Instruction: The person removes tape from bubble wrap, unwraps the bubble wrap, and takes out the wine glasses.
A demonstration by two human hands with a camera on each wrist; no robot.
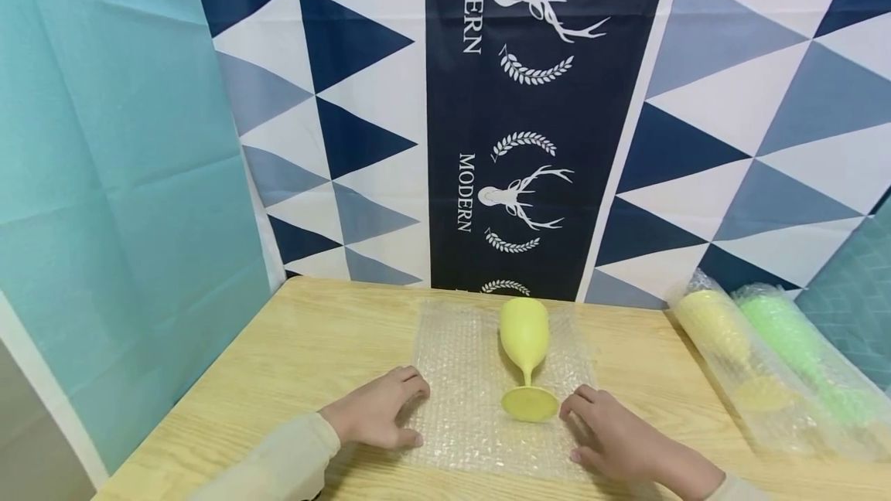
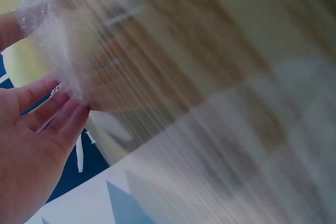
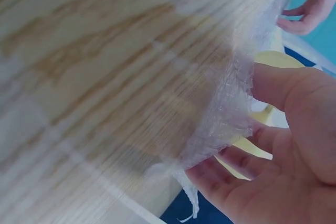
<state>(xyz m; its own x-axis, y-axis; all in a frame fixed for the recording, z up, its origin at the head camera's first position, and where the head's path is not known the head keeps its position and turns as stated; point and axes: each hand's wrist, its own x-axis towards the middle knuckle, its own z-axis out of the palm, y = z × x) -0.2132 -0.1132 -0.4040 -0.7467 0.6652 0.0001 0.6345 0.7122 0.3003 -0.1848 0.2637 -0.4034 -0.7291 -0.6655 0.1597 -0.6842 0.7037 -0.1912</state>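
A yellow goblet [image 1: 524, 331] lies on a clear sheet of bubble wrap [image 1: 459, 408] in the head view, its bowl toward the wall and its round foot toward me. At the sheet's left edge is my left hand [image 1: 376, 412], thumb and fingers apart. My right hand [image 1: 616, 435] is at the right edge, its fingertips close to the goblet's foot. In the left wrist view, nearly straight fingers [image 2: 63, 114] touch the wrap's edge. The right wrist view has bent fingers [image 3: 231, 177] against the wrap's edge, thumb apart from them.
Two wrapped goblets, one yellow [image 1: 717, 327] and one green [image 1: 786, 331], lie at the right side of the wooden table [image 1: 306, 339]. A patterned cloth [image 1: 376, 114] hangs behind the table, and a teal curtain [image 1: 125, 138] hangs at the left.
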